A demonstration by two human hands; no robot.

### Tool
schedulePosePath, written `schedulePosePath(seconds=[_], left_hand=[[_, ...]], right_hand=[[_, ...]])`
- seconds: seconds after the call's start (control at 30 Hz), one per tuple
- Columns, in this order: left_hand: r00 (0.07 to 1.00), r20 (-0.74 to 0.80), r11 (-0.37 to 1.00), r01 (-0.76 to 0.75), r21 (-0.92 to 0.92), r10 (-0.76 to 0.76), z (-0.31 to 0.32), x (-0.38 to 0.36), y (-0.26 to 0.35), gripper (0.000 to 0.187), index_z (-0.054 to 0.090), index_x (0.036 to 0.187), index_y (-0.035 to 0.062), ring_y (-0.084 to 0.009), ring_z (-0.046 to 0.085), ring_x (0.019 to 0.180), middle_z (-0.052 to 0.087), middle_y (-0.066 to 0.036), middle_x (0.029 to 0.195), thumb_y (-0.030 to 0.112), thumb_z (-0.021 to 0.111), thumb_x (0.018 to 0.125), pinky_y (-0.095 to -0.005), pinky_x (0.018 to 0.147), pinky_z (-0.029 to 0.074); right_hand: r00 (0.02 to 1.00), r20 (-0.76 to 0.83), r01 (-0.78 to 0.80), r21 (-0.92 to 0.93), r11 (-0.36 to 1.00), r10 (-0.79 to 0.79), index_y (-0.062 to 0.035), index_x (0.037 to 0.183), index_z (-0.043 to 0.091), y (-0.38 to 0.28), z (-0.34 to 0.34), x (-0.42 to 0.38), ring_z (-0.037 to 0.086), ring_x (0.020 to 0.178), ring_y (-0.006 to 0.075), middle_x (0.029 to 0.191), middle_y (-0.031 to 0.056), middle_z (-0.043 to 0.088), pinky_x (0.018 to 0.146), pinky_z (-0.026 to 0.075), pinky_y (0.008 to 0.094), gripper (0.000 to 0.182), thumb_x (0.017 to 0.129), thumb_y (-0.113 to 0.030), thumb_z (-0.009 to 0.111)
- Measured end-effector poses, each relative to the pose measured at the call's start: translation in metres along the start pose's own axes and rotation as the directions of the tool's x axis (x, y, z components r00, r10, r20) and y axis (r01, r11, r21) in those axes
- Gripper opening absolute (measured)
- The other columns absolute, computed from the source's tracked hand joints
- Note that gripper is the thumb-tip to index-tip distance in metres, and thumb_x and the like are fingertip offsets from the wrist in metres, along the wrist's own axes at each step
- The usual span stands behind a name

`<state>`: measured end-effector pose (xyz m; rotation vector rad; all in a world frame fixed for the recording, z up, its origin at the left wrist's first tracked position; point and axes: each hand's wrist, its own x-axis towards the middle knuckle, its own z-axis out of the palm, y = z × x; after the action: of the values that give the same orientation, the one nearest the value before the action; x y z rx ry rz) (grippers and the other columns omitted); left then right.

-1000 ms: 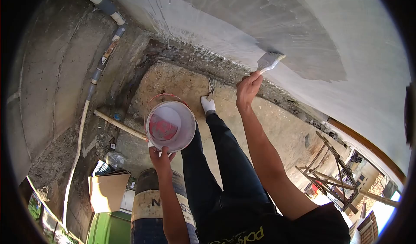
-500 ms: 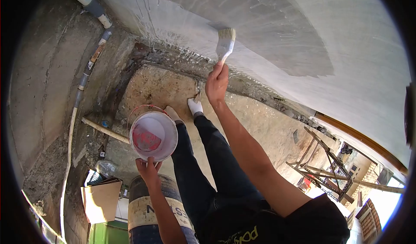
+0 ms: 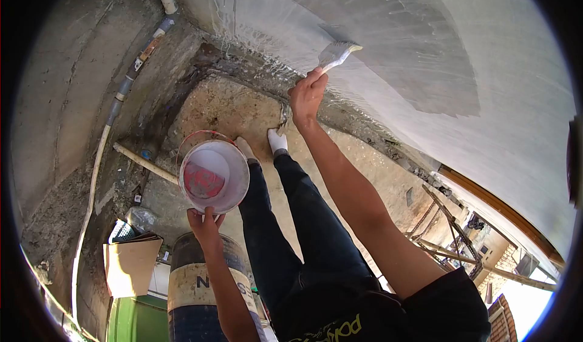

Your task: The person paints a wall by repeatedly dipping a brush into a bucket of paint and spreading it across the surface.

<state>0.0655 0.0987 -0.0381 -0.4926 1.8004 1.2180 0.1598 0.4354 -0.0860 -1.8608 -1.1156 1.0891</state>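
My right hand (image 3: 308, 98) is closed round the handle of a wide paintbrush (image 3: 337, 56), whose bristles touch the wall (image 3: 419, 93) at the lower edge of a darker grey patch. White drips run down the wall left of that patch. In my left hand (image 3: 206, 228) is the rim of a bucket (image 3: 234, 171), tilted so its inside shows. The bucket is whitish within, with a red patch at the bottom and a red handle hanging over its far side.
A barrel (image 3: 188, 281) stands at the lower left beside cardboard (image 3: 130, 266). Pipes (image 3: 100, 178) run along the left wall. A wooden pole (image 3: 146, 163) lies behind the bucket. At the right are a rusty metal frame (image 3: 452, 226) and a long beam (image 3: 516, 276).
The brush has moved slightly right along the wall, and its bristles now bend to the right. The view has shifted a little. My left hand still holds the bucket.
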Motion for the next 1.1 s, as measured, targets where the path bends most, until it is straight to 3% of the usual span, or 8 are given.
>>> schedulePosePath(seconds=[0.17,0.27,0.33,0.43,0.53,0.63,0.73,1.1], left_hand=[[0.999,0.012,0.999,-0.038,0.001,0.038,0.003,0.001,-0.002,0.027,0.034,0.091,0.0077,-0.0167,0.053,0.098,0.043,-0.005,0.104,0.003,0.059,0.085,-0.0394,0.081,0.060],[0.999,0.006,0.999,-0.047,0.018,0.047,0.011,0.000,-0.001,0.026,0.035,0.090,0.0074,-0.0166,0.053,0.097,0.043,-0.005,0.103,0.004,0.060,0.085,-0.0383,0.080,0.060],[0.997,0.012,0.997,-0.076,0.034,0.076,0.015,0.000,-0.003,0.026,0.036,0.090,0.0073,-0.0168,0.053,0.096,0.043,-0.005,0.102,0.004,0.061,0.084,-0.0375,0.078,0.060],[0.996,0.006,0.995,-0.094,0.039,0.094,0.019,0.002,-0.010,0.027,0.036,0.089,0.0073,-0.0171,0.052,0.096,0.043,-0.006,0.101,0.005,0.062,0.083,-0.0368,0.075,0.060],[0.993,-0.013,0.991,-0.120,0.063,0.122,0.025,-0.002,-0.009,0.027,0.037,0.089,0.0087,-0.0161,0.054,0.090,0.046,-0.006,0.097,0.006,0.063,0.082,-0.0338,0.070,0.057],[0.986,-0.021,0.984,-0.162,0.072,0.164,0.033,-0.005,-0.007,0.029,0.036,0.088,0.0090,-0.0147,0.054,0.084,0.049,-0.006,0.093,0.005,0.064,0.082,-0.0317,0.066,0.055],[0.984,-0.020,0.981,-0.176,0.079,0.178,0.040,-0.008,-0.006,0.029,0.036,0.088,0.0088,-0.0142,0.055,0.084,0.049,-0.006,0.092,0.004,0.064,0.083,-0.0313,0.064,0.055],[0.978,-0.004,0.978,-0.208,-0.002,0.208,0.073,-0.030,-0.015,0.029,0.034,0.090,0.0074,-0.0139,0.057,0.083,0.050,-0.007,0.091,-0.002,0.061,0.085,-0.0270,0.063,0.053]], right_hand=[[0.952,0.282,0.144,-0.077,0.987,-0.117,0.0021,0.096,0.049,0.024,-0.007,-0.012,0.050,0.056,0.0204,0.068,0.0120,0.052,0.052,0.041,0.0349,0.043,0.103,-0.039,0.036],[0.866,0.483,-0.087,-0.117,0.989,0.133,-0.0003,0.094,0.055,0.006,-0.041,-0.048,0.045,0.056,0.0117,0.067,0.0039,0.050,0.053,0.039,0.0311,0.043,0.103,-0.039,0.038],[0.794,0.585,-0.089,-0.155,0.984,0.164,-0.0045,0.100,0.054,0.018,-0.064,-0.062,0.036,0.050,0.0058,0.061,-0.0035,0.039,0.045,0.031,0.0240,0.041,0.103,-0.042,0.038],[0.726,0.675,0.128,-0.318,0.939,0.130,-0.0029,0.105,0.058,0.024,-0.098,-0.080,0.036,0.051,0.0065,0.062,-0.0023,0.040,0.046,0.031,0.0259,0.038,0.102,-0.038,0.042],[0.636,0.767,0.392,-0.421,0.818,0.090,-0.0012,0.107,0.060,0.005,-0.121,-0.093,0.046,0.053,0.0109,0.065,0.0030,0.051,0.050,0.037,0.0287,0.032,0.100,-0.031,0.051],[0.511,0.857,0.534,-0.378,0.756,0.067,-0.0020,0.108,0.060,0.000,-0.128,-0.094,0.065,0.068,0.0347,0.085,0.0208,0.066,0.061,0.050,0.0404,0.028,0.093,-0.026,0.059],[0.349,0.928,0.748,-0.192,0.636,-0.129,-0.0039,0.113,0.056,-0.005,-0.125,-0.092,0.066,0.071,0.0367,0.087,0.0201,0.067,0.063,0.052,0.0426,0.030,0.090,-0.023,0.062],[0.167,0.968,0.888,-0.230,0.398,0.187,-0.0073,0.112,0.044,0.015,-0.102,-0.083,0.066,0.072,0.0367,0.081,0.0170,0.066,0.061,0.052,0.0465,0.029,0.089,-0.018,0.058]])
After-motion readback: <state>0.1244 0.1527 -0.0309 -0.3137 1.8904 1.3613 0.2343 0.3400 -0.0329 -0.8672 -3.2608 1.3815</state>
